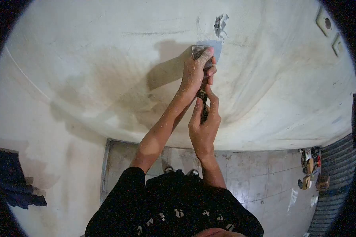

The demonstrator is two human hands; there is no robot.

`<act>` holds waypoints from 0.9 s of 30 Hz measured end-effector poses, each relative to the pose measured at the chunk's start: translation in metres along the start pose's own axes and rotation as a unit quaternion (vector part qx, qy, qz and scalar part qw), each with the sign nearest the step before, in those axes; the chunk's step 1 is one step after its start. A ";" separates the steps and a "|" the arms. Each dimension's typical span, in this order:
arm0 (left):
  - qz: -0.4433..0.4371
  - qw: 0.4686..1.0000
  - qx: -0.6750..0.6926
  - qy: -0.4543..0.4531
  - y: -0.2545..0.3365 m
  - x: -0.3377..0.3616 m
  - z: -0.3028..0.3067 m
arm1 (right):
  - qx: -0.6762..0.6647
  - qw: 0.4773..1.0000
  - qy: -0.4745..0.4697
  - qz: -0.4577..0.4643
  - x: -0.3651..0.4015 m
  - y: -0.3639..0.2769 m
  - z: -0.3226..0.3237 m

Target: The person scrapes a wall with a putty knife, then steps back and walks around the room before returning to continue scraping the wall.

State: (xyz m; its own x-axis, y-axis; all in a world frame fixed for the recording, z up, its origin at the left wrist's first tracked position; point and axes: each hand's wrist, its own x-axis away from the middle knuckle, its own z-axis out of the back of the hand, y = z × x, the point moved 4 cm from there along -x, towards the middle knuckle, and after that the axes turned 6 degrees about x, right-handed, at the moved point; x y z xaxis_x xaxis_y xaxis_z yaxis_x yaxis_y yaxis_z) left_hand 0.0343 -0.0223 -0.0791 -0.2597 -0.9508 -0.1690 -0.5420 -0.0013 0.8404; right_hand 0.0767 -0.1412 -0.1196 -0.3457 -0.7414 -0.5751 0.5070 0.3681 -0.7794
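A scraper (204, 112) with a dark handle is held up against the pale wall (106, 79), its wide worn blade uppermost. My left hand (194, 75) wraps round the upper part, with the thumb near the blade. Lower down, the fingers of my right hand (205, 122) grip the handle. Light specks of dust dot my left hand and forearm. Beside the blade is a grey-blue bare patch (215, 45) where the surface is stripped. Above it, a flake of loose paint (220, 25) curls off the wall. Part of the blade is hidden by my left hand.
Wall sockets (326, 23) are at the upper right. Dark cloth (16, 179) hangs at the left. Below lies a tiled floor (261, 177), with assorted small items (309, 168) by a ribbed shutter (336, 177) at the right.
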 end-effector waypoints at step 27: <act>0.049 0.998 0.017 -0.034 -0.014 -0.001 0.010 | -0.027 0.999 0.017 -0.004 0.015 0.004 -0.012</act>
State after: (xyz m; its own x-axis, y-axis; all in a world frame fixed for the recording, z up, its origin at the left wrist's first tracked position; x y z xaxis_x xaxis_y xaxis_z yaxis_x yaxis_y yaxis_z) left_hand 0.0342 -0.0187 -0.0964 -0.3654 -0.9227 -0.1229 -0.5375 0.1014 0.8371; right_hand 0.0640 -0.1443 -0.1347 -0.3779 -0.7252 -0.5756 0.4603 0.3923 -0.7964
